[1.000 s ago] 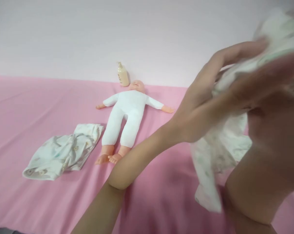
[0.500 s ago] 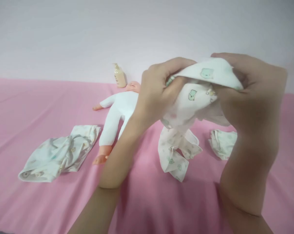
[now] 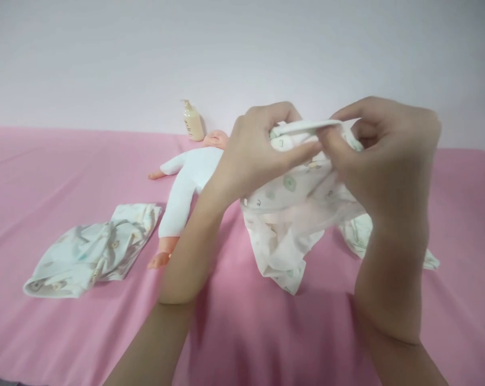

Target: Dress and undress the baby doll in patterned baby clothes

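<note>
A white baby garment point(image 3: 294, 185) with green bear prints hangs between my two hands, above the pink sheet. My left hand point(image 3: 262, 147) pinches its upper edge from the left, the thumb lying across the front. On the other side my right hand point(image 3: 382, 153) grips the same edge, thumb and fingers closed on the cloth. The rest of the fabric droops in loose folds, and its lower end hangs near or on the sheet; I cannot tell which. Behind my left forearm lies a baby doll point(image 3: 186, 171) in a white suit, partly covered by the arm.
Left of the doll lies a crumpled printed garment point(image 3: 93, 249) on the pink sheet point(image 3: 37, 187). Another printed cloth point(image 3: 357, 233) sits behind my right wrist. A pump bottle point(image 3: 193, 122) stands by the wall near the doll's head.
Both hands have come closer together, my right hand moving left. The garment's top edge, earlier spread wide, is now gathered and lower, and more cloth hangs below.
</note>
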`<state>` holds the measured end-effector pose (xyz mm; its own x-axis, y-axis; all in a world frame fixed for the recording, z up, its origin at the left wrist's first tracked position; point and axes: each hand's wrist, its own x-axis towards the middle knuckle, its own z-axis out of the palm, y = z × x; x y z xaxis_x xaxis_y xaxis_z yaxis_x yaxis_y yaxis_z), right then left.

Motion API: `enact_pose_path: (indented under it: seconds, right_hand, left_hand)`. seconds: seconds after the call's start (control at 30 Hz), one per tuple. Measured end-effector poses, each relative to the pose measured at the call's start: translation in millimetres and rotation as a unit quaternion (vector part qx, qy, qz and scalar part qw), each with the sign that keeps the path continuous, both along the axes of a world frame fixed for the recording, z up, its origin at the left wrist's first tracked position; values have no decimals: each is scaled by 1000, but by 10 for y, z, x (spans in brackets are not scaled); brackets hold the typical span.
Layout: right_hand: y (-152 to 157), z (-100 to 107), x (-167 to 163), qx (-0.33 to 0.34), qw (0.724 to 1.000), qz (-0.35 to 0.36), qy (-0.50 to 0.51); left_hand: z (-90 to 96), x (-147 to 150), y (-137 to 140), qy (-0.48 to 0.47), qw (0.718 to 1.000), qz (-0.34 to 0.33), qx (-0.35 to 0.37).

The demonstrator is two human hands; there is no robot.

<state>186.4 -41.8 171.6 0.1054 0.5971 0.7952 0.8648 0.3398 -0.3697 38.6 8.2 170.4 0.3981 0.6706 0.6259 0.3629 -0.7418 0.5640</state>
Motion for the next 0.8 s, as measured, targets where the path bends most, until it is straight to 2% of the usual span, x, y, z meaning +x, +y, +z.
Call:
enact_pose_path:
  seconds: [0.07,0.13,0.27,0.37,0.47,0.6,0.7,0.8]
  right_hand:
    - [43,-13,37,-4,998,-47,-44]
    - [76,-31,70,-52,996,-53,-52]
    - [91,-71,130,-102,992,21,-69]
    - [69,-82,134,-117,988,59,-85]
    - [55,-55,98,-156,984,44,-72]
    - [74,13,75,-212,974,67,51]
    - [95,30,117,-176,970,106,129]
    - [117,11,185,-84,983,116,114]
  left_hand:
    - [-14,-3,22,77,992,83,51]
    - [-37,-2,48,134,979,129,81]
    - [-55,-25,54,183,963,131,149]
    - [-35,-46,36,158,964,107,183]
    - [-14,-40,25,97,974,113,168]
    - [13,-52,22,40,972,154,174]
    - [33,-114,47,42,968,153,194]
    - [17,-196,99,149,973,112,139]
